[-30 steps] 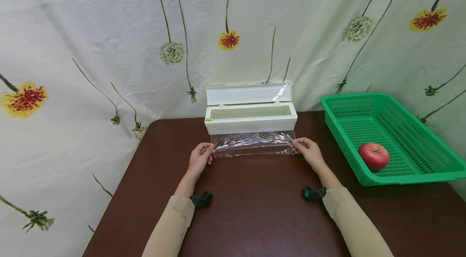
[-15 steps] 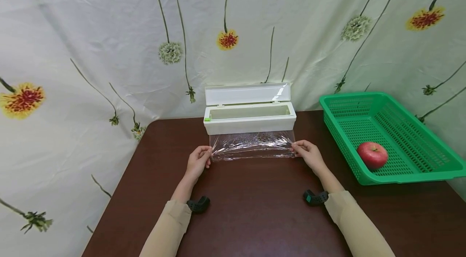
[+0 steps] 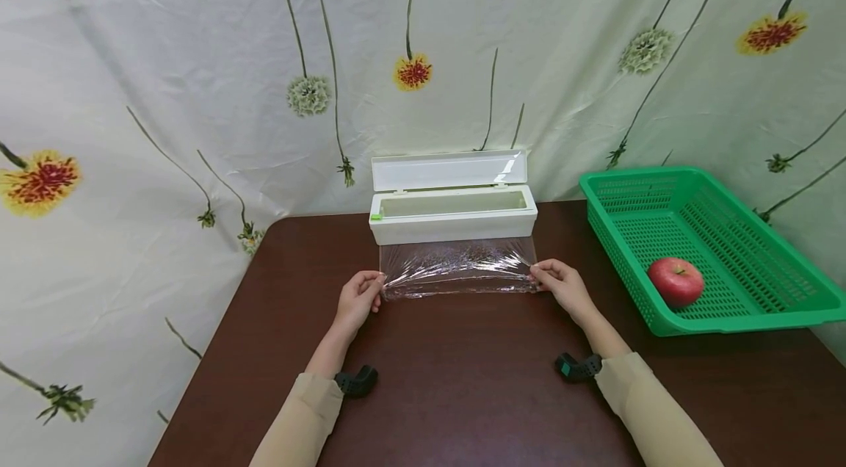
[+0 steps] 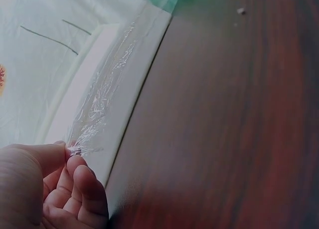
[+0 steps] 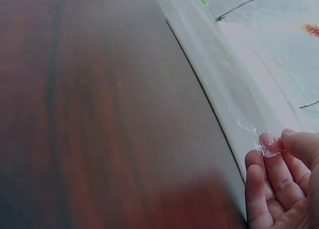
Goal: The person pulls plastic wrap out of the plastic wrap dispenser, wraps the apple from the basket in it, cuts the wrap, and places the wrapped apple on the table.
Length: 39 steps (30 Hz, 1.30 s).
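A sheet of clear plastic wrap [image 3: 456, 270] stretches out from the front of a long white dispenser box [image 3: 456, 227], whose lid [image 3: 449, 171] stands raised at the back. My left hand [image 3: 357, 301] pinches the wrap's left front corner between thumb and index finger. At the opposite corner, my right hand [image 3: 562, 288] pinches it the same way. In the left wrist view the wrap [image 4: 102, 89] gathers into creases at the left fingertips. The right wrist view has the film [image 5: 261, 141] bunched between thumb and fingers, the other fingers curled below.
A green plastic basket [image 3: 617, 254] stands on the right of the dark brown table [image 3: 463, 379], with a red apple [image 3: 675, 282] inside. A flower-print cloth [image 3: 264, 26] hangs behind the box. Black bands [image 3: 357, 382] sit at both wrists.
Both hands have drawn slightly back toward the body, pulling a longer stretch of wrap from the box. The box, basket and apple have stayed in place.
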{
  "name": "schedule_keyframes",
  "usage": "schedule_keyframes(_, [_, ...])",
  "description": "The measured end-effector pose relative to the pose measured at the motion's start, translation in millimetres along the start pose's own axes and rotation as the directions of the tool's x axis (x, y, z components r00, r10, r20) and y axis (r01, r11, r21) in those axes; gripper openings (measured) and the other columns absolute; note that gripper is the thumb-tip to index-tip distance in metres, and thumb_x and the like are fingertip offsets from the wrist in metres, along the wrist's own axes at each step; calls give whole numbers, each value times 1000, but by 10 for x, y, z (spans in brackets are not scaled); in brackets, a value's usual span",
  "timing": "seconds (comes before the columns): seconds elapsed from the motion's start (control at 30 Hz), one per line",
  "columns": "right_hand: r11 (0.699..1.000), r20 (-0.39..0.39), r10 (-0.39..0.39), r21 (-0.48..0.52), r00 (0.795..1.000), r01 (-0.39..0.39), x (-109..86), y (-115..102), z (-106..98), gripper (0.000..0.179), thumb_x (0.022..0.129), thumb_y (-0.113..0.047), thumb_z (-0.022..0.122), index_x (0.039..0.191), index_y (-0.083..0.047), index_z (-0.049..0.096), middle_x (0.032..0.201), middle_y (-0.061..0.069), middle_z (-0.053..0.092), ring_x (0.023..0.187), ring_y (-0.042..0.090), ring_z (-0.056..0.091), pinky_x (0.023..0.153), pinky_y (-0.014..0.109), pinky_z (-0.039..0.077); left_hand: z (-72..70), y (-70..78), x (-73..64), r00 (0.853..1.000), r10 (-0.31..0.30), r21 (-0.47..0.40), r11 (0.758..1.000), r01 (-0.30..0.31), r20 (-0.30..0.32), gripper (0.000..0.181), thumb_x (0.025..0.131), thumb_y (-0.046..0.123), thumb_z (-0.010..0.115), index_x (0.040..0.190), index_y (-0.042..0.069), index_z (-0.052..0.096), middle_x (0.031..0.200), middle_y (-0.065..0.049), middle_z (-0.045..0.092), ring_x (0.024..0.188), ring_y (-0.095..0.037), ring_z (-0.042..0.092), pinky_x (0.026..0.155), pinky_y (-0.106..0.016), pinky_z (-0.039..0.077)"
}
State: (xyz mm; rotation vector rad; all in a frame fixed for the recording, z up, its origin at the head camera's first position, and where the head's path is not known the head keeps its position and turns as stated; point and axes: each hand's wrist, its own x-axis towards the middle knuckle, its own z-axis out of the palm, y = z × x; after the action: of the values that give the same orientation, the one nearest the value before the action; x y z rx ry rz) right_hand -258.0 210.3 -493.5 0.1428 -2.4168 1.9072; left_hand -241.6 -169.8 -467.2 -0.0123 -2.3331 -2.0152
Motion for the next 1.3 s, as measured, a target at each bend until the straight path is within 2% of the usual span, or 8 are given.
schedule_keyframes(0.1, [1000,-1,-5,-3,1000,5,-20,-3,-5,31,94,-22,58,103,7,59,88,9,67,75,8,60,69,22,52,-15,-52,4,1000,-2,-6,1000,2,7,23,95,10,55,108,-9,56,74,-8,59,53,-12,48,49,-21,45])
schedule_keyframes(0.27, [1000,7,-10,-6,1000,10,-69,-23,-9,29,95,-20,58,102,7,59,88,9,67,76,8,61,69,22,52,-37,-232,57,1000,-21,-12,1000,21,-3,24,94,15,58,107,-4,58,71,-5,56,52,-11,48,49,-20,44])
schedule_keyframes(0.4, [1000,19,-26,-4,999,26,-105,-35,-15,28,95,-19,58,101,8,59,87,8,68,76,8,61,68,22,52,-36,-276,42,1000,1,15,1000,-1,-10,23,94,16,59,105,-3,59,69,-3,55,52,-10,48,48,-21,44])
schedule_keyframes(0.53, [999,27,-37,-17,999,38,-127,-30,-25,28,94,-20,58,100,8,59,86,6,67,75,8,60,68,22,52,-39,-277,13,1000,9,28,1000,-9,-9,21,94,15,59,105,-3,59,68,-3,54,52,-10,47,47,-21,44])
schedule_keyframes(0.87, [998,47,-41,-51,998,43,-203,-14,-36,27,94,-20,59,100,7,61,89,15,67,77,10,61,69,22,52,-50,-261,-77,1000,-11,57,998,10,12,18,94,13,57,105,-1,59,72,-3,57,52,-11,48,48,-21,44])
schedule_keyframes(1.2, [997,72,-48,-63,996,53,-306,-33,-51,25,94,-19,59,101,5,62,91,17,68,79,15,63,71,24,53,-69,-262,-159,1000,-8,66,998,6,25,18,94,13,57,104,-2,58,73,-5,59,51,-12,48,47,-22,44])
schedule_keyframes(1.3, [995,83,-59,-74,995,65,-325,-24,-61,25,94,-19,59,101,5,62,91,15,68,79,15,63,71,25,53,-76,-189,-209,999,-24,59,998,22,39,18,95,13,57,104,-3,58,73,-6,59,52,-12,48,48,-21,44])
